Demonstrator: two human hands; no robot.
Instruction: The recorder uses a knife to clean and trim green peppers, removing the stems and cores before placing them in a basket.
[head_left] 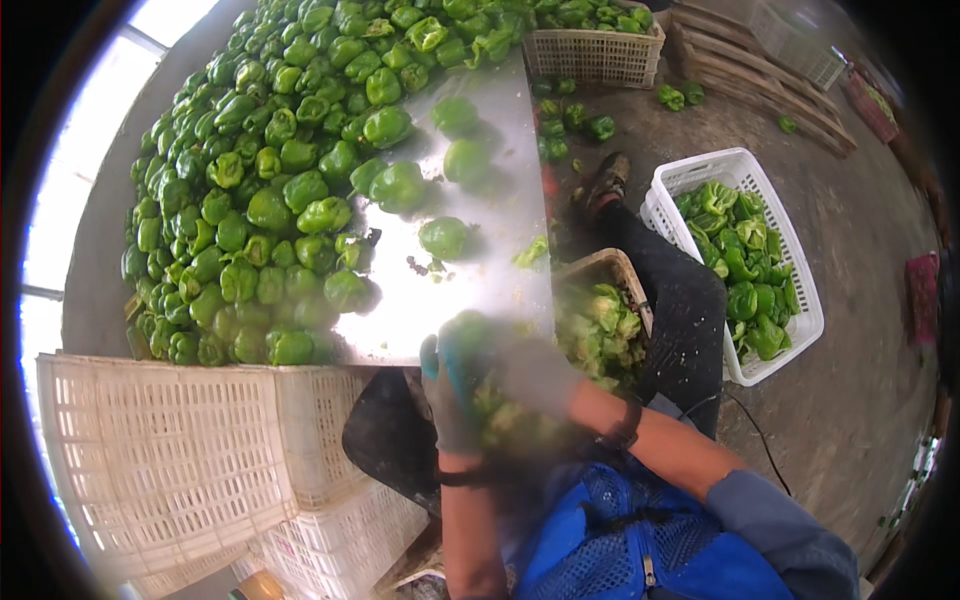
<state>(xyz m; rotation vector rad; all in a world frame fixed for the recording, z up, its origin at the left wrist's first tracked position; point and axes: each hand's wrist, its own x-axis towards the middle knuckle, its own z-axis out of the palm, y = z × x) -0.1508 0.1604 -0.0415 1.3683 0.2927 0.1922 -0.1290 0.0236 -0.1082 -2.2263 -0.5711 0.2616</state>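
My left hand, in a grey and teal glove, is at the near edge of the metal table. Its fingers close round a green bell pepper, blurred. Close by on its right, my right hand wears a grey glove; motion smears it and its fingers cannot be made out. A big heap of green bell peppers covers the table's left and far parts. Several loose peppers lie nearer the hands. Pale green trimmings fill a crate below the table's right edge.
A white crate of green peppers stands on the floor at right, beyond my leg. Stacked white crates are at lower left. At the back are a beige crate of peppers and a wooden pallet. A cable trails at right.
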